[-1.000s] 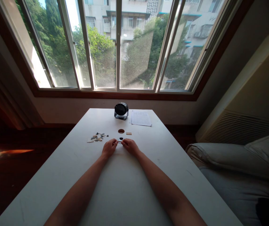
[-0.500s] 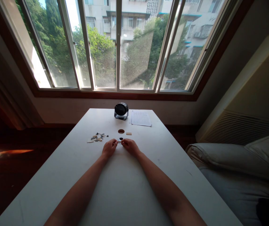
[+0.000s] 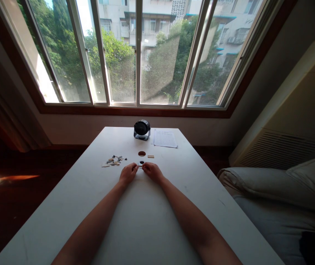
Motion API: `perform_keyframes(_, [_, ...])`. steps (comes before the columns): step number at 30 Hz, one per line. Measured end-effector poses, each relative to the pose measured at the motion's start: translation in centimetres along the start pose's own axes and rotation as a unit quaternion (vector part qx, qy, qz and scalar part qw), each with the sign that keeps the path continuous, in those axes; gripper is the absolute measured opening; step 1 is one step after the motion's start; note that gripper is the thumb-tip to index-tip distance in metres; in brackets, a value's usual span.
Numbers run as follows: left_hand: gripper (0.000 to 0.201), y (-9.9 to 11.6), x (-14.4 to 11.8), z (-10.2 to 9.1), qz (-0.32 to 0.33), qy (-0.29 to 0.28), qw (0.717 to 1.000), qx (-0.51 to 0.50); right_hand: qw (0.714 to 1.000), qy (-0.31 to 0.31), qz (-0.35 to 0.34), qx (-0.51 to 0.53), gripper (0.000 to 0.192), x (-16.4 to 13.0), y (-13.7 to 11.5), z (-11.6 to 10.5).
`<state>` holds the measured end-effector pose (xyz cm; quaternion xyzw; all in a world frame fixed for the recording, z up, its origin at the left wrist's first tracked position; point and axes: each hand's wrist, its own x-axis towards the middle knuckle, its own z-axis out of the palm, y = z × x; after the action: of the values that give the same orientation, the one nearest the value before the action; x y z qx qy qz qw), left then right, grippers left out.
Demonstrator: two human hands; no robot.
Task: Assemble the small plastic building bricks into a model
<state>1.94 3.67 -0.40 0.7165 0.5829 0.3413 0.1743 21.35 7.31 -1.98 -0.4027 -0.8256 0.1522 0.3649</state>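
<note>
My left hand and my right hand meet over the white table, both with fingers pinched together. Between the fingertips is a small, pale piece, too small to make out fully; both hands grip it. Just beyond it lies a small round item with a dark centre, partly hidden by the fingers. To the left of my left hand is a loose pile of small tan, grey and black building pieces. A tan studded plate lies beyond my right hand.
A round hole opens in the tabletop beyond my hands. Farther back stand a black fan-like device on a bracket and a printed paper sheet. A pale sofa is at the right, and a window spans the far wall.
</note>
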Motion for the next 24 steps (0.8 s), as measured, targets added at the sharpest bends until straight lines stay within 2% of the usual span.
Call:
perform_keyframes(14, [0.025,0.62,-0.08,-0.36,-0.017,0.022,0.999,-0.030,1.000,-0.021,-0.001,0.002,0.023,0.20,0.29,-0.02])
perform_keyframes(20, [0.024,0.32,-0.07,-0.21,0.003,0.038,0.999,-0.037,1.000,-0.026,-0.005,0.000,0.022,0.20,0.21,-0.07])
perform_keyframes(24, [0.025,0.39,-0.09,-0.31,0.008,0.026,0.999,-0.018,1.000,-0.021,-0.004,-0.010,0.021,0.15,0.12,-0.12])
